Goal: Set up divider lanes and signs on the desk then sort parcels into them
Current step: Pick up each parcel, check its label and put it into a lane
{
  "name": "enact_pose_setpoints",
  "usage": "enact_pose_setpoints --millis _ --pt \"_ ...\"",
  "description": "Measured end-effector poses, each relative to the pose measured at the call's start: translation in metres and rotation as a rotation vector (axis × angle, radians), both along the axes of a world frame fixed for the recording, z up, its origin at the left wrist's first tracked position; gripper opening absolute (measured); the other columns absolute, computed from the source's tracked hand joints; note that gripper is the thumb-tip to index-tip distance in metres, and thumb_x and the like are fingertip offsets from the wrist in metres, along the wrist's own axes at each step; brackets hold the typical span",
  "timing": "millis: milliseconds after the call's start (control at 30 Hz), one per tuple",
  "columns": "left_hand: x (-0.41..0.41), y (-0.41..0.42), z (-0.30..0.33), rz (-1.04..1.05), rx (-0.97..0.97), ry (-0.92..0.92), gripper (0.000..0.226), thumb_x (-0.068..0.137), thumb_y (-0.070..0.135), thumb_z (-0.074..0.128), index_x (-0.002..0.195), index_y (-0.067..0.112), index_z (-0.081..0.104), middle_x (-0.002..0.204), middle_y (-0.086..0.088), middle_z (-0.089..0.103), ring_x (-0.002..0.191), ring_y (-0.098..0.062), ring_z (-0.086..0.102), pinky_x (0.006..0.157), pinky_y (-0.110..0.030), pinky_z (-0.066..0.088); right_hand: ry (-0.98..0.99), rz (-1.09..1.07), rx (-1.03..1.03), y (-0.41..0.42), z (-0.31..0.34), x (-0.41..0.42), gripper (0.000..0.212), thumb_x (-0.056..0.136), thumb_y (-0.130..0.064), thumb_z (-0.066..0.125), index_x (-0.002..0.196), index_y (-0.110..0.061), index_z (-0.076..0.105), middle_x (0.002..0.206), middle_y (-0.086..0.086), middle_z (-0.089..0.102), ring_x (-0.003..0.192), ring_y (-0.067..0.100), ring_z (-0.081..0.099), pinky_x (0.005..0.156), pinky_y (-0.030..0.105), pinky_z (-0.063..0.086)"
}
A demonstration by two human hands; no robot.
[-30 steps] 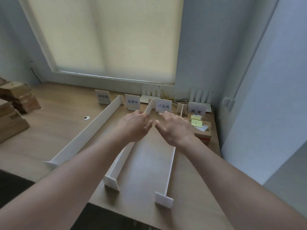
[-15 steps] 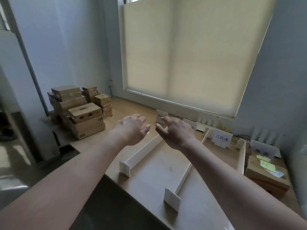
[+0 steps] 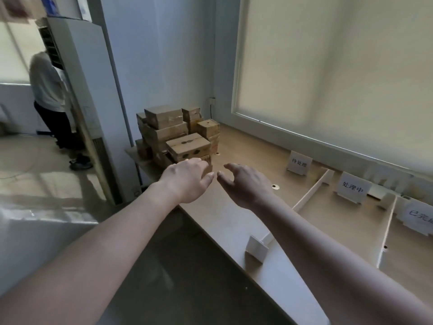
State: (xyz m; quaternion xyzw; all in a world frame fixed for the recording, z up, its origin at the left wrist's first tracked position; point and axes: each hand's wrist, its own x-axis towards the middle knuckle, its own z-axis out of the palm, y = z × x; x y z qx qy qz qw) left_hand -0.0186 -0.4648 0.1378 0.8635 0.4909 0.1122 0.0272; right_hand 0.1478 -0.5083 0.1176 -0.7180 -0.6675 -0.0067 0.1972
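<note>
Between the two outstretched hands nothing is held: the left hand (image 3: 187, 179) and the right hand (image 3: 246, 184) hover side by side with fingers loosely spread and lightly curved, thumbs almost meeting, both empty. Just beyond the left fingertips sits the nearest cardboard parcel (image 3: 188, 148), the front box of the parcel stack (image 3: 173, 130) at the far-left corner of the desk (image 3: 234, 219); whether the fingertips touch its lower front edge I cannot tell. That box looks stiff, with a taped top, probably light to moderate in weight and not slippery, though its contents are unknown, so a two-handed hold on its short ends, palms pressing inward, seems safest. Its long axis runs roughly left to right across the reach, broad face up, one long side facing the hands. Right of the right hand stand the white divider (image 3: 311, 193), running away from the desk's front edge toward the window, then a second divider (image 3: 389, 228), with the sign 待处理 (image 3: 299, 163) and the sign 处理中 (image 3: 353, 190) upright at the lanes' far ends. Far left of the grip, a person (image 3: 50, 99) stands off the desk.
</note>
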Motion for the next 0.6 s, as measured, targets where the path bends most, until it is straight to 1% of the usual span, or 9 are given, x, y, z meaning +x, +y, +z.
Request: enact_pose_setpoints --millis 100,167,267,333,400,467,533,600 --pt "-0.013 0.056 -0.015 0.024 -0.024 0.011 0.054 0.106 0.052 0.041 0.153 0.025 0.042 0.159 0.0 0.043 0.144 -0.025 0.044 0.11 -0.045 0.044 0.027 0.02 -0.03 0.062 -0.021 -0.014 0.06 0.103 -0.064 0.034 0.141 -0.024 0.057 0.131 0.003 0.067 0.111 0.022 0.065 0.069 0.031 0.048" --pt "-0.015 0.097 -0.028 0.036 -0.043 0.032 0.053 0.106 0.051 0.041 0.152 0.025 0.043 0.158 0.0 0.044 0.143 -0.025 0.045 0.109 -0.045 0.045 0.035 0.032 -0.044 0.107 -0.038 -0.016 0.06 0.103 -0.064 0.033 0.141 -0.025 0.057 0.131 0.002 0.068 0.109 0.021 0.066 0.067 0.029 0.047" --pt "-0.014 0.166 -0.049 0.044 -0.076 0.08 0.053 0.106 0.052 0.04 0.152 0.026 0.043 0.159 0.001 0.042 0.142 -0.024 0.045 0.107 -0.045 0.047 0.04 0.043 -0.057 0.177 -0.061 -0.01 0.055 0.104 -0.062 0.032 0.132 -0.027 0.062 0.122 0.0 0.069 0.098 0.018 0.065 0.06 0.025 0.044" --pt "-0.014 0.212 -0.061 0.058 -0.111 0.086 0.054 0.106 0.053 0.038 0.153 0.027 0.042 0.162 0.002 0.038 0.146 -0.024 0.042 0.109 -0.046 0.046 0.054 0.037 -0.077 0.224 -0.073 -0.004 0.053 0.104 -0.061 0.031 0.125 -0.025 0.065 0.114 -0.001 0.07 0.092 0.016 0.064 0.063 0.028 0.05" --pt "-0.015 0.253 -0.07 0.063 -0.14 0.092 0.055 0.106 0.054 0.038 0.155 0.028 0.04 0.164 0.003 0.034 0.148 -0.023 0.039 0.11 -0.046 0.046 0.076 0.034 -0.106 0.266 -0.083 -0.002 0.053 0.104 -0.061 0.032 0.123 -0.024 0.065 0.111 -0.001 0.071 0.089 0.017 0.064 0.067 0.03 0.056" --pt "-0.018 0.29 -0.076 0.066 -0.159 0.084 0.056 0.106 0.054 0.037 0.155 0.028 0.039 0.165 0.004 0.032 0.15 -0.022 0.036 0.113 -0.046 0.044 0.086 0.04 -0.133 0.305 -0.09 -0.002 0.053 0.103 -0.06 0.033 0.122 -0.023 0.065 0.114 0.001 0.071 0.092 0.019 0.065 0.072 0.032 0.058" --pt "-0.023 0.327 -0.082 0.065 -0.18 0.078 0.055 0.106 0.054 0.037 0.156 0.028 0.039 0.165 0.004 0.032 0.15 -0.021 0.035 0.113 -0.045 0.042 0.091 0.042 -0.153 0.341 -0.094 -0.005 0.052 0.104 -0.059 0.035 0.124 -0.021 0.064 0.12 0.003 0.07 0.1 0.021 0.066 0.077 0.034 0.057" --pt "-0.029 0.364 -0.088 0.056 -0.199 0.076 0.054 0.107 0.052 0.036 0.156 0.028 0.04 0.165 0.004 0.033 0.149 -0.021 0.036 0.113 -0.044 0.042 0.1 0.035 -0.175 0.376 -0.098 -0.01 0.052 0.104 -0.058 0.036 0.125 -0.021 0.064 0.123 0.003 0.069 0.105 0.022 0.066 0.079 0.033 0.056"
